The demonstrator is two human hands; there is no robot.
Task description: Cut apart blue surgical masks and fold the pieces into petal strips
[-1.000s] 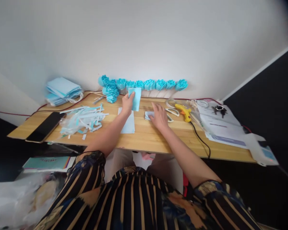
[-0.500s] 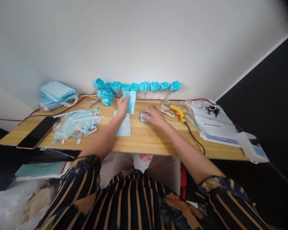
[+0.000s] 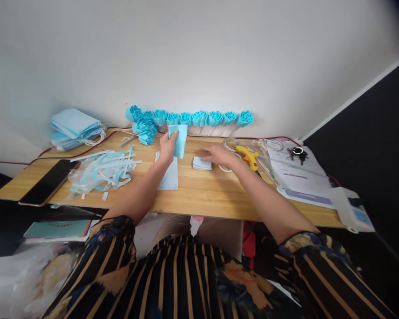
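Pale wall (image 3: 186, 53) backs the wooden counter (image 3: 213, 190). The left hand (image 3: 167, 147) has its grip clamped on a blue sheet (image 3: 180, 145) toward the back edge; a light side pinch should avoid creases. The right hand (image 3: 219, 155), fingers apart, is beside a folded stack (image 3: 202, 164). The sheet looks thin, flat, rectangular.

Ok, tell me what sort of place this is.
Probably a small craft workspace: a wooden table against a wall holds a row of blue flowers, a yellow glue gun and a heap of cut strips.
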